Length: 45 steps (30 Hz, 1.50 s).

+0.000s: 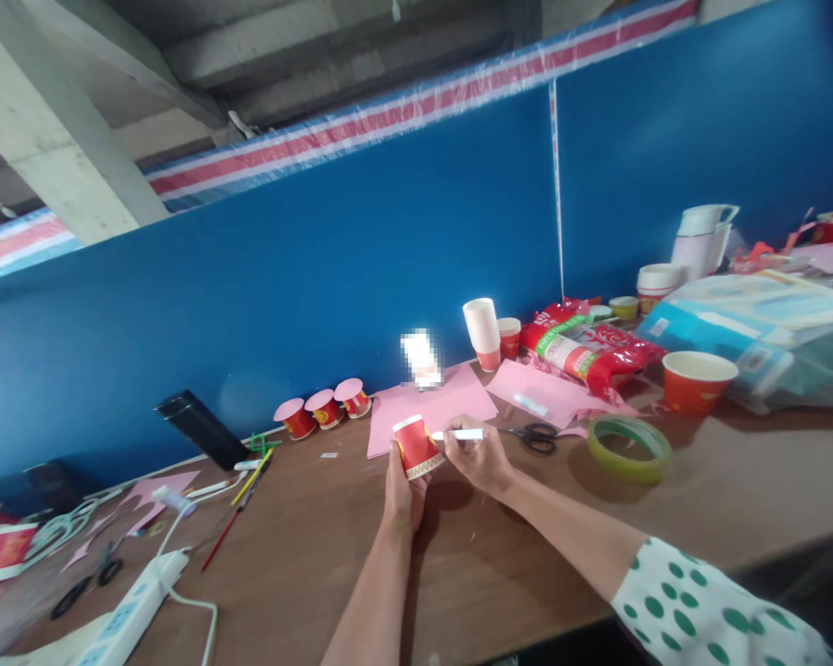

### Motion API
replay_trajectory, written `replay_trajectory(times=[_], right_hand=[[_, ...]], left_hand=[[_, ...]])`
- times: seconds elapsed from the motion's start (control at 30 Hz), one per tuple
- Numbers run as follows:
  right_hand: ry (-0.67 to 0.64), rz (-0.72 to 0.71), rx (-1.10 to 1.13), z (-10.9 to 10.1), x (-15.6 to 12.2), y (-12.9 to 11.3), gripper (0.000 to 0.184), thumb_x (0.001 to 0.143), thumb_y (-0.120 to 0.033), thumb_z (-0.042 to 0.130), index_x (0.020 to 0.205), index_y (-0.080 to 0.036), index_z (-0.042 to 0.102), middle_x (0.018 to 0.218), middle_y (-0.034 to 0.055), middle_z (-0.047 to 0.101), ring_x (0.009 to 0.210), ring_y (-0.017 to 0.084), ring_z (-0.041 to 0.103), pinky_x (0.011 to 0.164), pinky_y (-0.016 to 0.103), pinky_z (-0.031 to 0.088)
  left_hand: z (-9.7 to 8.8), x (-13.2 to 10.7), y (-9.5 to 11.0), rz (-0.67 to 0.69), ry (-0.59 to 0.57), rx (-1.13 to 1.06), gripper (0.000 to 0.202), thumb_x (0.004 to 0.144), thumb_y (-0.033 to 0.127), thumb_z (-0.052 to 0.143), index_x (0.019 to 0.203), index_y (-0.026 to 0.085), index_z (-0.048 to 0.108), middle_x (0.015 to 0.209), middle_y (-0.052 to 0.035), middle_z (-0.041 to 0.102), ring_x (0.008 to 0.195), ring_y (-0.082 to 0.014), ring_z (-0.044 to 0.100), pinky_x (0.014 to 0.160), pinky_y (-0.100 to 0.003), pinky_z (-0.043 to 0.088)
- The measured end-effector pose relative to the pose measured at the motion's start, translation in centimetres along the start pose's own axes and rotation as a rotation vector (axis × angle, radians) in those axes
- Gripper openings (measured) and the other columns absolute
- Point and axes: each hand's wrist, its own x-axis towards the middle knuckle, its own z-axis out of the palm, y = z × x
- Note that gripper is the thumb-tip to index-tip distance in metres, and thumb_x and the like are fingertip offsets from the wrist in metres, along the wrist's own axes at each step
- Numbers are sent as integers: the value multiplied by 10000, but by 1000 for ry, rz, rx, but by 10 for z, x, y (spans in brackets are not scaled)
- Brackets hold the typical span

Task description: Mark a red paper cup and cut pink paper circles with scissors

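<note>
A red paper cup (416, 446) with a white band and a patterned rim is tilted above the table, and my left hand (404, 490) is wrapped round it from below. My right hand (482, 458) pinches a white pen (464, 435), whose tip points left at the cup's side. Whether the tip touches the cup I cannot tell. Sheets of pink paper (389, 416) lie just behind the cup. Black-handled scissors (538, 437) rest to the right of my right hand, beside a roll of yellowish tape (628, 450).
Several red cups with pink tops (295, 418) line the blue partition (319, 277). Stacked paper cups (482, 333), a red plastic packet (590, 347) and a red cup (698, 381) stand right. At left are a black cylinder (201, 430), a power strip (135, 610) and scissors (87, 585).
</note>
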Motion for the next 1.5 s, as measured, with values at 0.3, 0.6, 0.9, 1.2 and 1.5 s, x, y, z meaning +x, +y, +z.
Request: replay_trajectory(times=[0.3,0.6,0.9,1.2,1.5], right_hand=[[-17,17,34,1,-1,0,92,821,-212,478,759,-181,538,681,15,575,609,132,543,582,228,453],[74,48,20,-2,3,-7,99,838,-211,465,775,-176,533,666,11,588,590,133,566,561,230,454],[20,-103,-48,-1,0,-4,74,813,-214,495,801,-190,564,745,44,630,697,163,596,674,269,478],[-45,-176,-52,0,0,-7,117,839,-215,465,890,-200,569,810,63,651,754,180,613,726,301,488],[-69,-161,-39,-1,-1,-7,117,841,-208,466,896,-198,569,822,64,646,764,179,610,727,306,490]], left_hand=[[1,1,-1,-1,33,13,428,788,460,506,1034,124,602,962,-103,665,835,-200,630,784,-324,477],[0,2,-2,-6,50,19,435,782,477,504,1051,147,595,1031,-109,647,919,-224,613,790,-340,480],[4,1,-1,22,47,16,472,779,496,498,1039,115,598,1000,-127,655,895,-226,621,838,-369,463],[6,-2,-1,52,12,59,446,788,474,492,1019,110,606,1012,-134,654,934,-246,611,871,-381,436],[5,-2,-2,75,-5,91,420,793,458,493,1021,126,613,1013,-123,658,919,-231,614,850,-350,448]])
